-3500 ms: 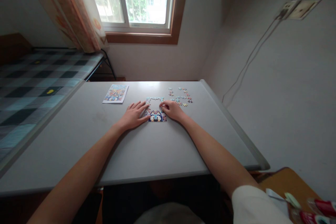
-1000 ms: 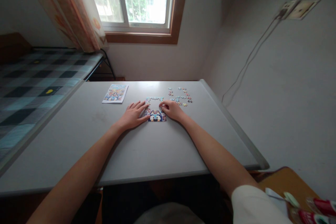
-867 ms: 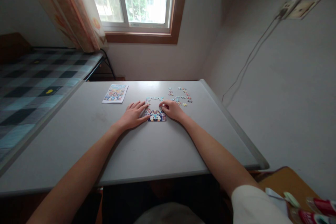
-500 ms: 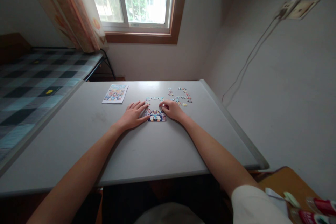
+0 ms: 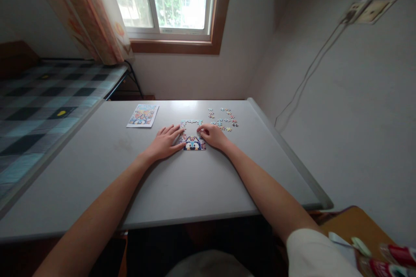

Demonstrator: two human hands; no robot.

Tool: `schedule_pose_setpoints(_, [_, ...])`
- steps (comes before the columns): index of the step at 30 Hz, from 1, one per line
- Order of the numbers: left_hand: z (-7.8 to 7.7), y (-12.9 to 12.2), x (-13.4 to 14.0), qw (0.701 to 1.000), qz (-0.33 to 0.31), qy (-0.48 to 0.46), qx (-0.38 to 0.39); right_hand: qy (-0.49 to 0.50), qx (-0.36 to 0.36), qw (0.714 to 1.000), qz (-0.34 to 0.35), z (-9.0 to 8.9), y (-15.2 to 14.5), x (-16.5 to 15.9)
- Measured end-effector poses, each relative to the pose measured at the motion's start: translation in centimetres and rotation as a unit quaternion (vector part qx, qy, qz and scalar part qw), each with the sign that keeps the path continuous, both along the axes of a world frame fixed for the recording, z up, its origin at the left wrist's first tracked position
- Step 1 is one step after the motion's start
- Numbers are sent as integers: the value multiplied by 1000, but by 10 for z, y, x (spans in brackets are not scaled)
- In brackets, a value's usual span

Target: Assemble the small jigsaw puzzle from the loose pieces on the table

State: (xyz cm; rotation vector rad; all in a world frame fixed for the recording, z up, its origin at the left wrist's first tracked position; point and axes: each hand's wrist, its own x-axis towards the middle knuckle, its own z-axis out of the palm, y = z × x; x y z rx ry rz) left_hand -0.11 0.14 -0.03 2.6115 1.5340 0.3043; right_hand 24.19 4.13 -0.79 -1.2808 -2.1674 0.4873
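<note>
Lower right: red-labelled containers, lettering unreadable. Frame centre: a partial jigsaw — probably light, stiff, easily separated; best held by its edges. Left hand spread flat against it; right hand curled at its edge — whether its grip pinches anything, I cannot tell. Beyond: loose pieces; left of centre, a picture card, its print too small.

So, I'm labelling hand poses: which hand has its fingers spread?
The left hand: its fingers fan out at the puzzle, while the right hand has curled fingers.
</note>
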Motion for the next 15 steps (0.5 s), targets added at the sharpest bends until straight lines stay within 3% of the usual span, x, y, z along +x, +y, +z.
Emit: schedule_pose_setpoints(15, [-1,0,0,1000,0,2,5,-1,5,1000,1,-1,1,0])
